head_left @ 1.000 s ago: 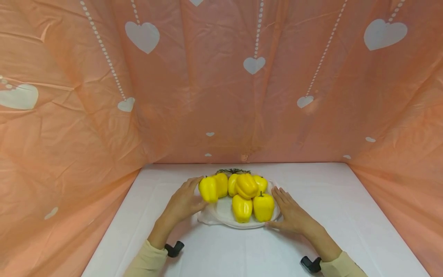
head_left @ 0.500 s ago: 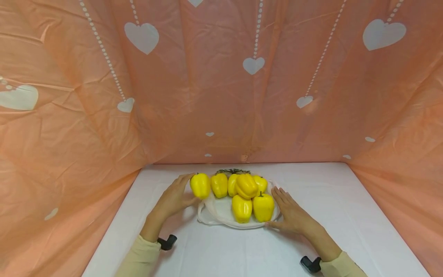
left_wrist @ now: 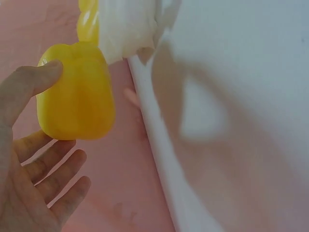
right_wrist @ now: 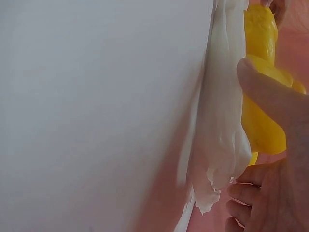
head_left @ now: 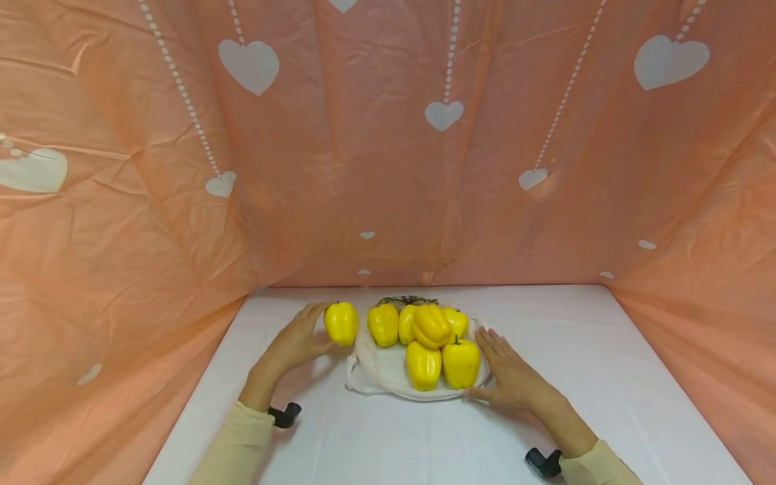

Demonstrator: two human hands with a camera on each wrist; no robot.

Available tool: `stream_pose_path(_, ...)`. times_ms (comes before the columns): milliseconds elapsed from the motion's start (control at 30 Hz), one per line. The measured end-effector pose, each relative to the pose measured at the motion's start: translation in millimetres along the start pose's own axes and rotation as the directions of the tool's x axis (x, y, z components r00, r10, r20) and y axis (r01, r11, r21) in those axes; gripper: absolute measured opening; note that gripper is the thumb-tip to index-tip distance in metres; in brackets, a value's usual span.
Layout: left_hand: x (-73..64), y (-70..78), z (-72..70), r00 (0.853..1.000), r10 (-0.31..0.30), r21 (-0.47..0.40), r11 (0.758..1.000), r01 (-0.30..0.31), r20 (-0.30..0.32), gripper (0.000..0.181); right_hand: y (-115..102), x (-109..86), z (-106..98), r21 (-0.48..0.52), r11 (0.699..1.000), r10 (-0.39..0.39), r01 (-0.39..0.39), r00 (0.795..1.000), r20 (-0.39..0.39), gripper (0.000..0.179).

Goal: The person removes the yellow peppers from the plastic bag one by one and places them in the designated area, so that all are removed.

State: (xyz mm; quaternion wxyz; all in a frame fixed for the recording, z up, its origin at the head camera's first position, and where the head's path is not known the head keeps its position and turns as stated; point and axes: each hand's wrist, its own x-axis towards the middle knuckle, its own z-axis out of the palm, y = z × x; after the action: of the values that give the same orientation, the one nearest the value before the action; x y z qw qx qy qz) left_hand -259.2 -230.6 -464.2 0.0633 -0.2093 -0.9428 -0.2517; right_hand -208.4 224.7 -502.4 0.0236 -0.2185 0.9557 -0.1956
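Observation:
In the head view my left hand [head_left: 295, 345] pinches a yellow bell pepper [head_left: 341, 323] between thumb and fingertips, just left of a white bag [head_left: 388, 382]. Up close in the left wrist view, the thumb [left_wrist: 47, 75] presses on the side of this pepper [left_wrist: 77, 94], with the other fingers spread below it. Several more yellow bell peppers [head_left: 424, 365] sit in the wide mouth of the bag. At the bag's right edge lies my right hand [head_left: 515, 377], fingers extended against its side. Its thumb [right_wrist: 263, 87] shows near the rim in the right wrist view.
A white-covered table [head_left: 436, 438] carries the bag. Behind and beside it hangs an orange sheet [head_left: 388, 168] with white hearts. A dark patterned patch [head_left: 409, 299] shows behind the peppers. Each wrist wears a black camera [head_left: 285, 415].
My left hand has carried the held pepper leftward, from over the bag's left part to outside its rim. My right hand and the other peppers have kept their places.

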Motion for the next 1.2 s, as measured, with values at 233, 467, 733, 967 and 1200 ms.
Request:
stream_pose_path(233, 4.4, -11.7, 2.1, 1.0, 0.028, 0.0, 1.0, -0.028, 0.005, 0.086, -0.5, 0.9, -0.9, 0.003, 1.0, 0.006, -0.006, 1.0, 0.012, 0.124)
stream_pose_path(467, 8.7, -20.9, 8.2, 0.999, 0.02, -0.014, 1.0, -0.02, 0.04, 0.085, 0.0, 1.6, 0.2, -0.006, 1.0, 0.0, 0.0, 1.0, 0.012, 0.124)
stream_pose_path(733, 12.4, -28.3, 14.0, 0.998, 0.018, -0.01, 1.0, -0.017, 0.054, 0.086, 0.5, 2.2, 1.2, 0.005, 1.0, 0.002, -0.002, 1.0, 0.018, 0.123)
stream_pose_path(967, 13.7, -30.5, 17.3, 0.997, 0.004, -0.016, 1.0, -0.003, 0.074, 0.087, 0.4, 1.8, 0.9, 0.013, 1.0, 0.005, -0.005, 1.0, 0.021, 0.123)
stream_pose_path(1200, 14.0, -34.7, 21.4, 0.998, 0.017, -0.011, 1.0, -0.016, 0.065, 0.088, -0.7, 1.8, 0.7, 0.008, 1.0, -0.008, 0.008, 1.0, 0.017, 0.123)
